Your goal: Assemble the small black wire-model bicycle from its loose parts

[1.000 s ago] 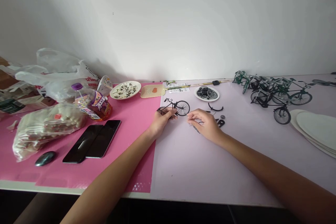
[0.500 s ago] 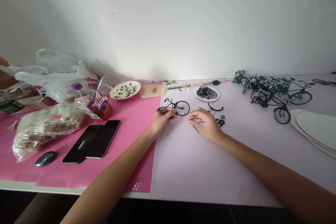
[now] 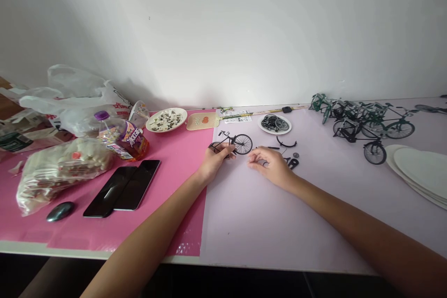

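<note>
My left hand (image 3: 217,160) holds a small black model bicycle (image 3: 242,144) by its frame, with the spoked wheel pointing right. Just right of that wheel is my right hand (image 3: 274,165), its fingers drawn together; whatever they hold is too small to make out. Beyond and beside my right hand lie loose black parts: a curved piece (image 3: 287,143), a small round piece (image 3: 296,155) and a dark flat piece (image 3: 293,163). Further back, a white plate (image 3: 260,125) carries black wheels and other parts.
Several green and black model bicycles (image 3: 375,121) stand at the right, near stacked white plates (image 3: 424,172). At the left are two phones (image 3: 138,186), a dark mouse-shaped object (image 3: 60,211), a bottle (image 3: 122,137), plastic bags (image 3: 80,107) and a plate of small parts (image 3: 150,125).
My right hand has shifted slightly, and the thin dark piece seen under its fingers before is no longer visible there. My left hand and the bicycle have barely moved.
</note>
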`<state>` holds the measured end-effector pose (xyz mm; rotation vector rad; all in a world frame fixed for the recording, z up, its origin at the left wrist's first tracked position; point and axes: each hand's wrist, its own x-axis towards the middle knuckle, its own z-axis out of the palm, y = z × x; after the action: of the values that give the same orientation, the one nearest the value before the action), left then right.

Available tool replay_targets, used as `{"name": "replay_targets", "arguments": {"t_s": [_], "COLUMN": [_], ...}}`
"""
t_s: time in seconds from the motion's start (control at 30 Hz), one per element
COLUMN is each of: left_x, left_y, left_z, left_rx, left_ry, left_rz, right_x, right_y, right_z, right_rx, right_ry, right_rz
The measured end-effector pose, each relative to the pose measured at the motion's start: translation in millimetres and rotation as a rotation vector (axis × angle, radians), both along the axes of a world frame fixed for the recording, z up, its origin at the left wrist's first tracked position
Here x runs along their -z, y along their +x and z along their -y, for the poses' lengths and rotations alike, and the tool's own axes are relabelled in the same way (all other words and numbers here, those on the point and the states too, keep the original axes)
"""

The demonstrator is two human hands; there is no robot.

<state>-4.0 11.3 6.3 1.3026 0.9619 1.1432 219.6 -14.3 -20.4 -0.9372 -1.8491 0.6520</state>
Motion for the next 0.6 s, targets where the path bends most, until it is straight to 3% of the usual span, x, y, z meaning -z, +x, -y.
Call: {"name": "replay_targets", "arguments": {"t_s": [0.13, 0.4, 0.6], "left_x": [-0.9, -1.7, -2.8], "left_y": [0, 2, 2], "left_z": [1, 1, 2], "left_rx": [-0.009, -0.014, -0.014], "left_ry": [-0.001, -0.019, -0.02], "left_rz": [-0.009, 0.009, 0.001], "right_x": [3.2, -5.9, -6.4], "right_y": [0, 0, -1], "right_z": [-1, 1, 2], "right_rx": [-0.029, 0.006, -0.024], "right_ry": [-0.022, 0.206, 0.181], "right_rz": [0.014, 0.021, -0.01]}}
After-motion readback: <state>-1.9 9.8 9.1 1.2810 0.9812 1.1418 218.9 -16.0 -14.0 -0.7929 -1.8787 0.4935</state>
